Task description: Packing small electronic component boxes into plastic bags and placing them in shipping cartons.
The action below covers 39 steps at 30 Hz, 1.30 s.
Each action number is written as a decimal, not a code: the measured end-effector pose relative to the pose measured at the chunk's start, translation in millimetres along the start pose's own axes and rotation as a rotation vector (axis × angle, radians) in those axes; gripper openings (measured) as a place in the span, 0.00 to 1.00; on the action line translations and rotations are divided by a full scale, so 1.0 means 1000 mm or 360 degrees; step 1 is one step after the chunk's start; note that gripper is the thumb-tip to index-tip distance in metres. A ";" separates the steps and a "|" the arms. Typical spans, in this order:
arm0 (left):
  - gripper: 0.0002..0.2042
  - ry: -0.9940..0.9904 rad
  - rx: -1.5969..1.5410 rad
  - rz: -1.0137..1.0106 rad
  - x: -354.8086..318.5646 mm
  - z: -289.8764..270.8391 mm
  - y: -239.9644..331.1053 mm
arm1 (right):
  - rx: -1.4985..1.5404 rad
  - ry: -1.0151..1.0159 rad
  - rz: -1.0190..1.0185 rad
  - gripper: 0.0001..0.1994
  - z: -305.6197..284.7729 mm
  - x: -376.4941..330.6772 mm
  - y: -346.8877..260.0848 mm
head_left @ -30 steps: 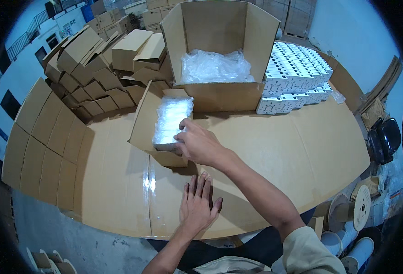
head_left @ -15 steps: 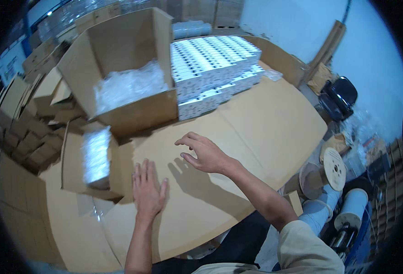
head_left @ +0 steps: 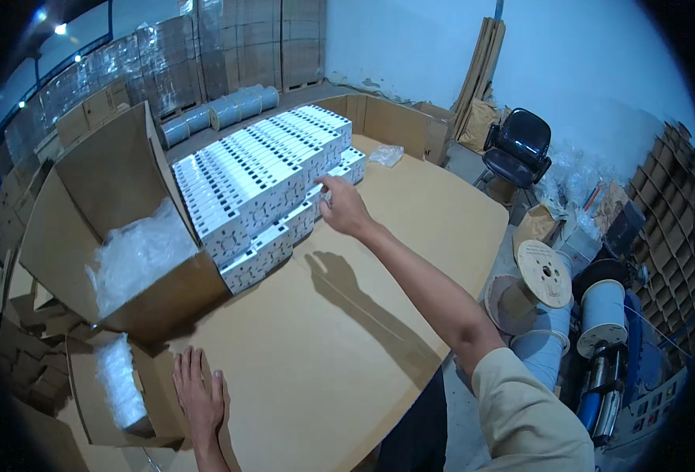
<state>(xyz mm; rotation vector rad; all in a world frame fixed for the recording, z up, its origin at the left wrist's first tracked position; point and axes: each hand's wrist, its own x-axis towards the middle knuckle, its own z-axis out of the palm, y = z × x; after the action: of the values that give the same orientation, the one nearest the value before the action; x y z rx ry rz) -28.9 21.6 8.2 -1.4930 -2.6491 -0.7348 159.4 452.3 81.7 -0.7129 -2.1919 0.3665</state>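
Note:
My left hand (head_left: 199,400) lies flat on the cardboard-covered table (head_left: 363,338), fingers stretched out, beside a small open carton (head_left: 162,389). Inside that carton stands a bundle in bubble wrap (head_left: 121,385). My right hand (head_left: 343,208) is raised at the near right side of stacked white boxes (head_left: 261,173), fingers bent and apart, with nothing visible in it. Whether its fingertips touch the stack I cannot tell. The white slim boxes stand in tight rows, in two layers, with dark marks along their edges. Left of them is a large open carton (head_left: 178,295) holding clear plastic wrap (head_left: 139,252).
A crumpled plastic piece (head_left: 387,155) lies at the table's far end, near a low cardboard wall (head_left: 401,130). Right of the table are a black chair (head_left: 518,148), a wooden spool (head_left: 543,273) and several rolls. Wrapped pallets (head_left: 241,47) line the back.
My right hand has moved forward to the white boxes. The view has turned right, so the cartons appear farther left. My left hand remains flat on the table by the small carton.

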 end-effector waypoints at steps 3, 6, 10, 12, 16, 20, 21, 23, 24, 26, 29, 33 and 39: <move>0.28 -0.0035 0.0011 0.0016 0.001 -0.001 0.004 | -0.0107 0.0159 0.0069 0.24 0.001 0.036 0.017; 0.27 -0.0091 -0.0026 -0.0008 0.002 -0.007 0.008 | -0.0206 0.0090 0.0216 0.28 0.004 0.062 0.025; 0.27 -0.0092 -0.0018 0.0009 0.001 -0.007 0.005 | -0.0434 0.0106 0.0173 0.27 0.014 0.073 0.039; 0.27 -0.0031 -0.0015 0.0032 0.003 -0.002 0.003 | -0.0428 0.0146 0.0121 0.25 0.015 0.073 0.047; 0.27 -0.0042 -0.0033 0.0013 0.002 -0.005 0.003 | -0.0294 0.0221 0.0050 0.20 0.019 0.073 0.049; 0.26 -0.0095 -0.0004 -0.0016 0.003 -0.007 0.007 | -0.0247 0.0217 0.0097 0.19 0.015 0.070 0.063; 0.26 -0.0099 0.0000 -0.0035 0.003 -0.007 0.007 | -0.0247 0.0210 0.0096 0.19 0.015 0.067 0.066; 0.26 -0.0096 -0.0004 -0.0039 0.003 -0.008 0.008 | -0.0321 0.0153 0.0071 0.19 0.014 0.059 0.068; 0.26 -0.0091 -0.0006 -0.0036 0.003 -0.008 0.008 | -0.0321 0.0146 0.0070 0.19 0.013 0.055 0.068; 0.26 -0.0103 -0.0021 -0.0059 0.003 -0.009 0.011 | -0.0329 0.0250 0.0027 0.19 0.011 0.047 0.065; 0.26 -0.0111 -0.0024 -0.0068 0.002 -0.009 0.010 | -0.0401 0.0291 0.0085 0.17 0.001 0.035 0.054; 0.26 -0.0082 0.0001 -0.0023 0.001 -0.008 0.005 | -0.0379 0.0297 0.0207 0.15 -0.012 0.016 0.035; 0.26 -0.0033 -0.0017 0.0043 -0.001 -0.007 0.004 | -0.0163 0.0428 -0.0012 0.16 -0.019 -0.024 0.000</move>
<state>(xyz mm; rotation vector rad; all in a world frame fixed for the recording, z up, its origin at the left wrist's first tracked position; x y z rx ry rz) -26.8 19.7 16.1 -1.5441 -2.6385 -0.7367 186.6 438.3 79.7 -0.7625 -1.9681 0.1451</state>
